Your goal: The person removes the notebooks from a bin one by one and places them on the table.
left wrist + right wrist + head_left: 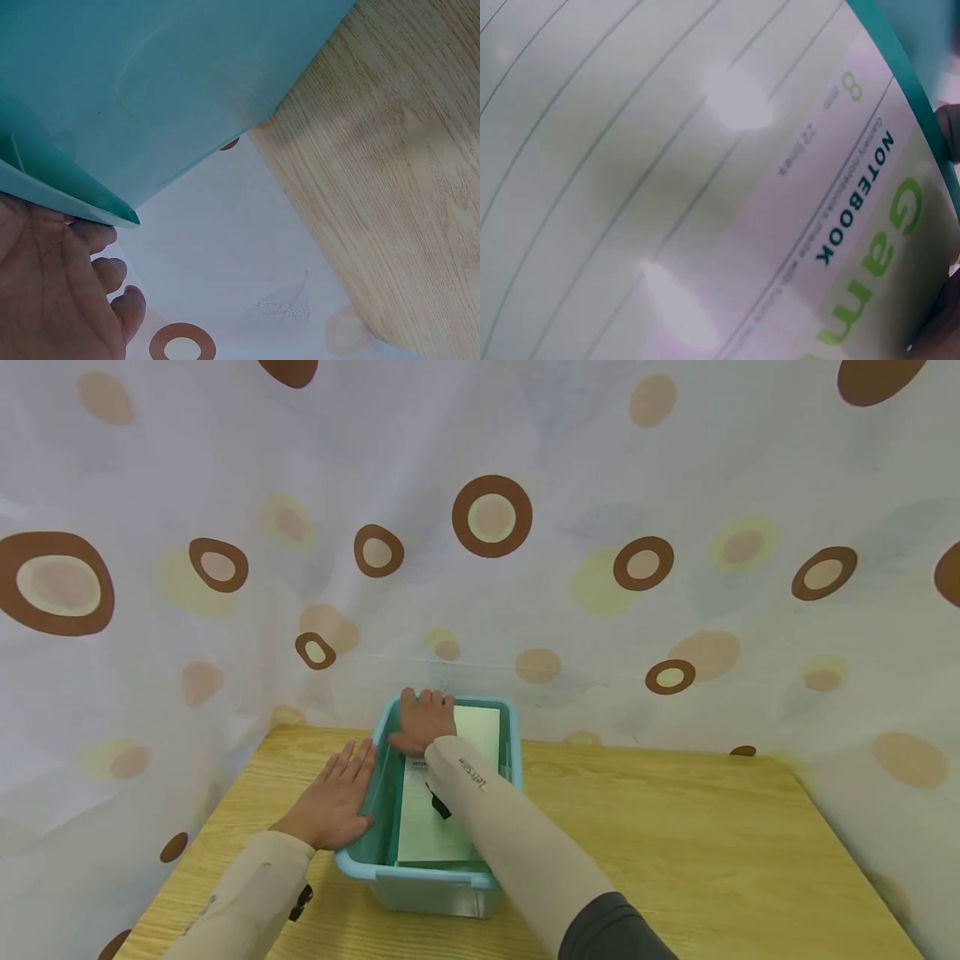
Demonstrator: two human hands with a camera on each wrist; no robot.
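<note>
A light-blue plastic bin (435,893) stands on the table with a pale green lined notebook (427,839) lying inside it. My left hand (337,802) rests on the bin's left rim, fingers extended; the left wrist view shows the palm (52,292) under that rim. At the far left part of the bin, my right hand (425,724) holds the notebook near its printed end. Close up in the right wrist view, the notebook cover (667,165) shows lines and the word NOTEBOOK. The right fingers are mostly cut off at that view's edge.
The wooden table (675,843) extends to the right of the bin, with a narrower strip on the left. A white curtain (570,610) with brown and yellow spots hangs behind the table and along both sides.
</note>
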